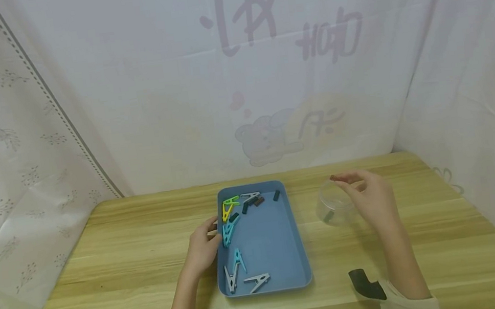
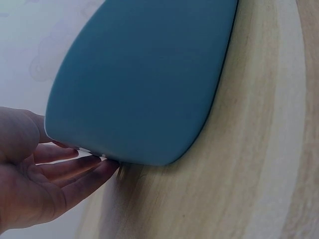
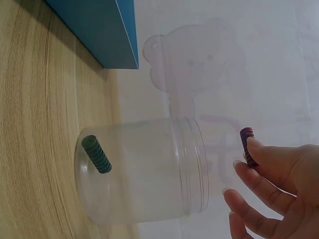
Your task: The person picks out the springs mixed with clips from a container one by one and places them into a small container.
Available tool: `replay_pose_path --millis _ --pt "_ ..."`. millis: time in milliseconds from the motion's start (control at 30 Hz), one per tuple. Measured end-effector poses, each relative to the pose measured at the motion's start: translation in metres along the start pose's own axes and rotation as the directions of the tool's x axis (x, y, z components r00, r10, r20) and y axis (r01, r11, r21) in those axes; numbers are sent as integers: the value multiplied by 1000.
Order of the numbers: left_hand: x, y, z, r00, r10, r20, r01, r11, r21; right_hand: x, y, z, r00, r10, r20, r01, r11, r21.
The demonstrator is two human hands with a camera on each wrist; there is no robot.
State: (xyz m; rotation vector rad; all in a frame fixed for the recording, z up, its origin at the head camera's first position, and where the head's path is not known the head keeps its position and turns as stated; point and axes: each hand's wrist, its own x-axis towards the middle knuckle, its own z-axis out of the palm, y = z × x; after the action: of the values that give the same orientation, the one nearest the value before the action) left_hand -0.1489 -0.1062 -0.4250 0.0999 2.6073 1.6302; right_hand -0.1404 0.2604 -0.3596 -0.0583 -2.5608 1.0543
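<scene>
A blue tray [image 1: 267,239] lies on the wooden table and holds several coloured clothes pegs [image 1: 228,224] and small dark ridged pieces [image 1: 259,201]. My left hand [image 1: 203,246] rests against the tray's left wall [image 2: 134,99] with straight fingers [image 2: 75,167]. To the right of the tray stands a clear plastic jar [image 1: 333,204] with one dark green ridged piece [image 3: 96,154] lying on its bottom. My right hand [image 1: 366,196] pinches a small purple ridged piece [image 3: 247,145] just above the jar's open mouth [image 3: 197,167].
Pale patterned curtains close in the table at the back and on both sides. Bare wood [image 1: 126,262] lies left of the tray and in front of it. Black wrist mounts [image 1: 366,284] show near the table's front edge.
</scene>
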Motion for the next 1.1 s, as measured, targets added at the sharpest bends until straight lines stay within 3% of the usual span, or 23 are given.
replay_pose_path --millis 1100 --pt "1 -1 1 1000 7 -9 -7 1000 3 0 12 -6 1000 28 13 -27 999 -38"
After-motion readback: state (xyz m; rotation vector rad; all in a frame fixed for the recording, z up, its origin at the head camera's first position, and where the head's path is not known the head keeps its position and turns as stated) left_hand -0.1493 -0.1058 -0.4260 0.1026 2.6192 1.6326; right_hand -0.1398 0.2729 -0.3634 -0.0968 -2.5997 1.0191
